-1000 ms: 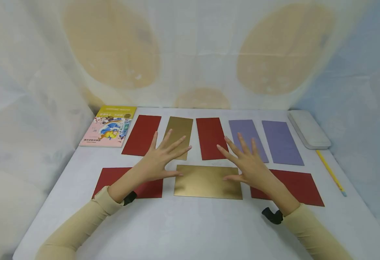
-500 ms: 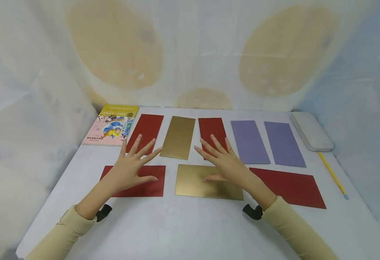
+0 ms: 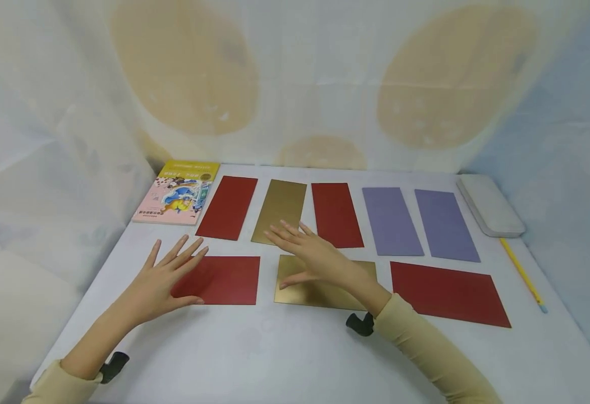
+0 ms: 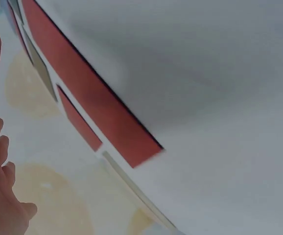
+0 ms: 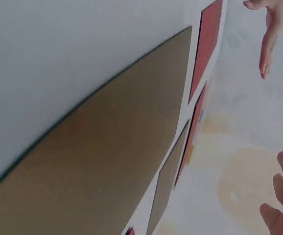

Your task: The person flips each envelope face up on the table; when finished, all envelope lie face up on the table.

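My left hand hovers with spread fingers at the left end of the front-left red card, holding nothing. Fingers also spread, my right hand is raised over the front gold card and overlaps the lower edge of the rear gold card. Both wrist views show the fingers up off the cards. To the right lies another front red card. Across the back row are a red card, a second red card, a purple card and another purple card.
At the back left lies a book with a pink and yellow cover. A pale grey case sits at the back right, and a yellow pencil lies just in front of it. Patterned cloth hangs behind the white table.
Both hands have swept left, the left one also nearer the body. My left hand has left the back gold card for the front red card's end. The cards lie as before.
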Demonstrator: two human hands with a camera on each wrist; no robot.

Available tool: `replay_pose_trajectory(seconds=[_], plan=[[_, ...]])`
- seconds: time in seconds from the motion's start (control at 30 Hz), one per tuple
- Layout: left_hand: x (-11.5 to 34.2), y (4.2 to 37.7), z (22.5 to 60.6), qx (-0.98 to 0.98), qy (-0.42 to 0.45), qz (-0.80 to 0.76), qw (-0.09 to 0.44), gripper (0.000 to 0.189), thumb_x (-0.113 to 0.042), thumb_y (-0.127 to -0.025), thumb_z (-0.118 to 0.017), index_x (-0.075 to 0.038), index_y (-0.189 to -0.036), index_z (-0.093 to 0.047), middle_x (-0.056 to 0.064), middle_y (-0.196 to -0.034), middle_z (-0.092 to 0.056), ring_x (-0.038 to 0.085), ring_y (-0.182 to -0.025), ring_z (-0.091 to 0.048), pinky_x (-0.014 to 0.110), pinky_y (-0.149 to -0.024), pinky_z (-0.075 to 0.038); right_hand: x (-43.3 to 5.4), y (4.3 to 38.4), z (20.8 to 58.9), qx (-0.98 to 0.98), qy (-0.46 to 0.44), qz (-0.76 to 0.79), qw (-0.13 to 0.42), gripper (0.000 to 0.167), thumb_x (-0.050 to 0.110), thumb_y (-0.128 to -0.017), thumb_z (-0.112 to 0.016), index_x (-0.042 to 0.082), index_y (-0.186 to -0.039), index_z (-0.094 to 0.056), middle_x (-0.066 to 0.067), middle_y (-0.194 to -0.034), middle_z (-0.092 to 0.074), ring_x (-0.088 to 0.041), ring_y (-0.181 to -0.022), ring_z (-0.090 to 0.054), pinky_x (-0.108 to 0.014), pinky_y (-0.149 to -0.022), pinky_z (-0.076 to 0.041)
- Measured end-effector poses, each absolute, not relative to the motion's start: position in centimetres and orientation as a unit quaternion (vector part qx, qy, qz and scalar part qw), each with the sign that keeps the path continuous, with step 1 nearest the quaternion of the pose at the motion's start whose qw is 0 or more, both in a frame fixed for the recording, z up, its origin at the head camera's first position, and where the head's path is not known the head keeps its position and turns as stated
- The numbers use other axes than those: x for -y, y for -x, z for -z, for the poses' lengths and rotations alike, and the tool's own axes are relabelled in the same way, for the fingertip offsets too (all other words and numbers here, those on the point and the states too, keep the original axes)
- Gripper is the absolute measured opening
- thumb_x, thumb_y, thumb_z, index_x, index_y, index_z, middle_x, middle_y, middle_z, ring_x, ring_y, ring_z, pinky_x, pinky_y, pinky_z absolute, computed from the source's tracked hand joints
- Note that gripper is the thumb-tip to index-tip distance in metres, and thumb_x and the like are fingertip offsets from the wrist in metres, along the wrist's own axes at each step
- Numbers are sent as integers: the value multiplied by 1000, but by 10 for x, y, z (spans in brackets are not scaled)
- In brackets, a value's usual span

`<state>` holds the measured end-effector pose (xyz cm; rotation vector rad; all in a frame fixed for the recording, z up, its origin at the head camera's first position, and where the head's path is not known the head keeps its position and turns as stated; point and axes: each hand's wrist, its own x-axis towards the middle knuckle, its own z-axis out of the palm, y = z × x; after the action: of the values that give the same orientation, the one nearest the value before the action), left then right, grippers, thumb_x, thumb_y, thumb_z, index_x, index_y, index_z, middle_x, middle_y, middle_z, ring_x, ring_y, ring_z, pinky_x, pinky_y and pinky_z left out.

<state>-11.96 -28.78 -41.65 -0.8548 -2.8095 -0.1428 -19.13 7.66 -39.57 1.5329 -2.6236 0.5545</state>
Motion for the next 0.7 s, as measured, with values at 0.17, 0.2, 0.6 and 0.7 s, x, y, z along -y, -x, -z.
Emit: replay_pose_trajectory(seconds=[0.17,0.2,0.6,0.7], plan=[[314,108,422,955,280,63,74,107,-59,-71,-77,-12,-153,-28,8,-156,-29,27,-146,-9,53,-113,8,-51,191,398,848,-493,-187,-47,105,59,-74,-74,18,-155,-23,0,-158,-25,-28,-144,-18,-42,-111,-28],[319,107,424,956,278,65,69,107,-59,-71,-77,-11,-153,-28,8,-156,-29,27,-146,-9,52,-113,8,-47,191,399,849,-491,-188,-57,104,58,-73,-75,19,-155,-24,-2,-157,-26,-30,-143,-22,-43,-107,-35],[352,103,429,956,278,94,20,96,-59,-73,-74,-4,-145,-43,19,-145,-44,36,-136,-34,43,-117,-6,-4,188,402,838,-515,-127,-129,93,58,-76,-73,17,-150,-36,6,-152,-37,-13,-140,-30,-32,-109,-32],[353,105,431,957,274,100,5,95,-61,-72,-74,-3,-143,-45,18,-144,-46,39,-133,-38,48,-114,-16,5,188,403,832,-522,-116,-150,89,53,-77,-75,14,-148,-40,3,-149,-41,-11,-137,-36,-29,-107,-35]])
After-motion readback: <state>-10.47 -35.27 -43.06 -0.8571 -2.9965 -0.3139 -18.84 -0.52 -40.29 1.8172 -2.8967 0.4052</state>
